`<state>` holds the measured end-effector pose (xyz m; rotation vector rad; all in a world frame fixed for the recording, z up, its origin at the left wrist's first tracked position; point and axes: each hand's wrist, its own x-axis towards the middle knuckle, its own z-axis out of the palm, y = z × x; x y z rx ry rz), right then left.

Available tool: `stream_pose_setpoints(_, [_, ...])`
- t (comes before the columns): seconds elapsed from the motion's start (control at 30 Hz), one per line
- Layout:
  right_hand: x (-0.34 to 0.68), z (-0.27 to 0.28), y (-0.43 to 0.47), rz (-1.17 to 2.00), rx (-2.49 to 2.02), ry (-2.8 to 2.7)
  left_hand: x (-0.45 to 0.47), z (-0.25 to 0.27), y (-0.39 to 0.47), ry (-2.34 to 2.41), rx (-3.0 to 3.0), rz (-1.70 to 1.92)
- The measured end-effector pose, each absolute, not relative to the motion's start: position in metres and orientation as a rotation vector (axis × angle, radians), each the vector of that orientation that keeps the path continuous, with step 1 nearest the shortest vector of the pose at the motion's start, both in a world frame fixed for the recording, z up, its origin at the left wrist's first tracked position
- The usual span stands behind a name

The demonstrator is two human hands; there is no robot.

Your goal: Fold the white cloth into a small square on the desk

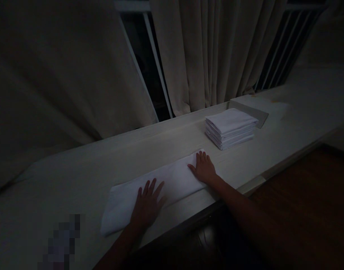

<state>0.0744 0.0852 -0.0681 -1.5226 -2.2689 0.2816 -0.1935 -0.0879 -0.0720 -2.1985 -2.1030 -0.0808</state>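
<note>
A white cloth, folded into a long strip, lies flat on the pale tabletop in front of me. My left hand rests on its left part, palm down with the fingers spread. Toward the right end of the strip, my right hand also lies flat on the cloth, thumb apart from the fingers. Neither hand grips anything. Beyond my right hand stands a neat stack of folded white cloths, touched by neither hand.
The long pale table runs from lower left to upper right. A flat grey sheet lies behind the stack. Beige curtains hang along the back edge, with a dark window between them. A blurred-out patch covers something at lower left.
</note>
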Motion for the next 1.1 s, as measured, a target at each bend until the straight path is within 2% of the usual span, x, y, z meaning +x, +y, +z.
stream_pose_setpoints(0.13, [0.068,-0.085,0.102,0.372,-1.567,-2.231,-0.193,-0.071,-0.09,-2.115,-2.193,-0.062])
stream_pose_setpoints(0.27, [0.07,-0.096,0.103,0.295,-1.57,-2.22,-0.194,-0.065,-0.08,-2.197,-2.195,-0.027])
stream_pose_setpoints(0.5, [0.068,-0.092,0.101,0.189,-1.637,-2.282,-0.175,-0.06,-0.017,-2.262,-2.172,-0.038])
stream_pose_setpoints(0.73, [0.068,-0.083,0.102,0.161,-1.67,-2.29,-0.168,-0.072,-0.015,-2.178,-2.12,-0.091])
stream_pose_setpoints(0.93, [0.039,-0.049,0.067,0.078,-1.291,-2.403,-0.166,-0.072,-0.016,-2.137,-2.102,-0.13])
stream_pose_setpoints(1.1, [0.01,-0.063,0.034,0.194,-1.063,-2.551,-0.167,-0.071,-0.016,-2.12,-2.117,-0.117])
